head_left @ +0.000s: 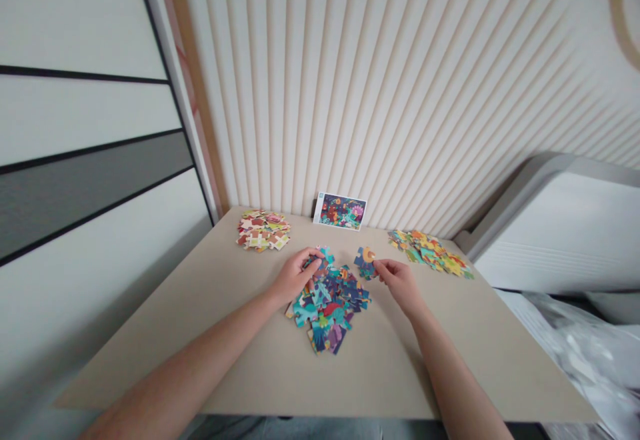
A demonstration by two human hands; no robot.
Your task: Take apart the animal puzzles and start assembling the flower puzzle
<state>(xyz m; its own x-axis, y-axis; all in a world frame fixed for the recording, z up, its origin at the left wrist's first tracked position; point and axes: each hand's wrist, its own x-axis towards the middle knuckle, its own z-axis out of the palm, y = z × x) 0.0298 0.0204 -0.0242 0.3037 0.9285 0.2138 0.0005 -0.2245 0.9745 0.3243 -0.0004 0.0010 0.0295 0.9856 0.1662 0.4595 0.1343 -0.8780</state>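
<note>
A heap of blue, teal and purple jigsaw puzzle pieces (330, 313) lies in the middle of the table. My right hand (397, 281) pinches a dark blue puzzle piece (363, 257) with an orange shape on it, just right of the heap's far side. At the heap's far left, my left hand (296, 275) is closed with thumb and fingers on a teal and blue puzzle piece (327, 258). Behind both hands a picture card (340, 211) leans upright near the wall, printed with a dark, colourful scene.
On the beige table (240, 360), a pile of red and cream puzzle pieces (263, 231) lies at the back left. Yellow, orange and green pieces (433, 252) are spread at the back right. A ribbed cream panel (320, 93) rises behind; clear plastic wrapping (575, 340) lies beyond the right edge.
</note>
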